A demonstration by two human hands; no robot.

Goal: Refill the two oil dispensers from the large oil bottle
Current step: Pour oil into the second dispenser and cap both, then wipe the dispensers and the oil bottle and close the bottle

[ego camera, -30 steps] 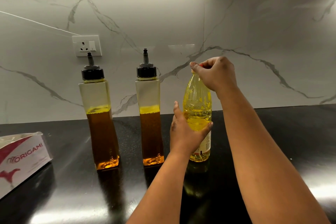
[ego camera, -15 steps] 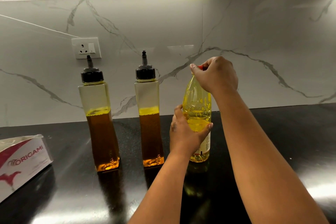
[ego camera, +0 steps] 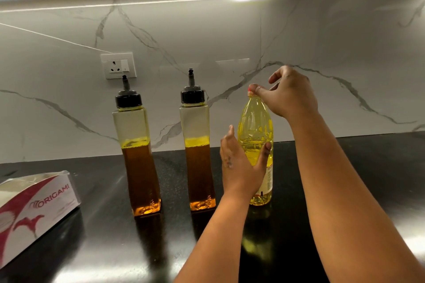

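While the large oil bottle (ego camera: 255, 145) is standing right of centre on the tabletop (ego camera: 345, 167), your left hand (ego camera: 239, 163) is wrapping its grip round it and your right hand (ego camera: 289, 92) is pinching the cap (ego camera: 250, 92), beside two dispensers (ego camera: 138, 156)

oil dispensers: 2, left one (ego camera: 138, 156) and right one (ego camera: 199, 151) | large oil bottle (ego camera: 255, 135): 1 | hands: 2, left hand (ego camera: 241, 163), right hand (ego camera: 287, 94) | tissue box (ego camera: 34, 211): 1, near left | wall socket (ego camera: 118, 68): 1, far left
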